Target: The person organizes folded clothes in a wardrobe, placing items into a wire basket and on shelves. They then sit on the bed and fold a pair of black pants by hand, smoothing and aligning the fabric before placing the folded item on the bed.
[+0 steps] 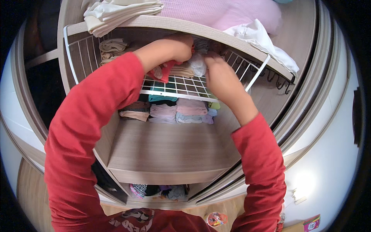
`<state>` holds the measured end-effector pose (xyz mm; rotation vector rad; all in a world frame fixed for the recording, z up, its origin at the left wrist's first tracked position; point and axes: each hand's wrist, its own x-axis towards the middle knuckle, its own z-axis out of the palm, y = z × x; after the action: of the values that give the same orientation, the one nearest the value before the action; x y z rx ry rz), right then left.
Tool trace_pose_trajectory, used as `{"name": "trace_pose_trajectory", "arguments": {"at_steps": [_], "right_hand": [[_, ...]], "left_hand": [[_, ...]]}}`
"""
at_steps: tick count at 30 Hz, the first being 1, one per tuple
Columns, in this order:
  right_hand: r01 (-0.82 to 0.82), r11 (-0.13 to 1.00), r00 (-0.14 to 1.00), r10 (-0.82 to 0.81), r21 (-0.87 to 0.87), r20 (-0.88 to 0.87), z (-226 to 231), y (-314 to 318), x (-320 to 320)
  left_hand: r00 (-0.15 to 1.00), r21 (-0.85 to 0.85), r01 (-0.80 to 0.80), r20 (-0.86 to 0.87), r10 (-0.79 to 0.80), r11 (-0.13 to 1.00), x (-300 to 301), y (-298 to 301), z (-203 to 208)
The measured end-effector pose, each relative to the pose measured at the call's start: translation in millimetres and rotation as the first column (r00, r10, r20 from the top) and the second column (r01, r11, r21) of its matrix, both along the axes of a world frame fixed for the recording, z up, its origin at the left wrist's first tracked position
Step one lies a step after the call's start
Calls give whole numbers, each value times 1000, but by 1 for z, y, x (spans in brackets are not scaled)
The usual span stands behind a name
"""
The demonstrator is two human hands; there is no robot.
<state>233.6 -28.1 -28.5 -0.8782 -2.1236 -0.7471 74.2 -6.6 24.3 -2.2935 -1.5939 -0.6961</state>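
Both my arms reach into a wardrobe compartment that holds a white wire basket [176,94]. My left hand [181,47] is bent at the wrist over the folded clothes, its fingers hidden behind it. Below its wrist lies a red cloth [165,70], part of which hangs toward the basket's front. A bunched white cloth [198,64] sits between my two hands. My right hand [221,75] curls its fingers and thumb against the right side of this white cloth. Beige folded cloth [181,72] lies under it, and more beige folded clothes [112,46] are stacked at the basket's left.
The upper shelf edge [185,24] overhangs the basket, with pink bedding [232,13] and a white cloth [262,40] above. Below are stacks of folded clothes [191,107] on a wooden shelf [166,150]. Black hooks [279,79] line the right side.
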Motion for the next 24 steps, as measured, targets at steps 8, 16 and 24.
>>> {"name": "trace_pose_trajectory", "arguments": {"at_steps": [8, 16, 24], "right_hand": [[111, 986, 988, -96, -121, 124, -5, 21, -3], [127, 979, 987, -108, -161, 121, -11, 33, 2], [-290, 956, 894, 252, -48, -371, -17, -66, 25]], "left_hand": [[964, 286, 207, 102, -244, 936, 15, 75, -14], [911, 133, 373, 136, -390, 918, 14, 79, -22], [856, 508, 415, 63, -513, 755, 3, -26, -29]]}}
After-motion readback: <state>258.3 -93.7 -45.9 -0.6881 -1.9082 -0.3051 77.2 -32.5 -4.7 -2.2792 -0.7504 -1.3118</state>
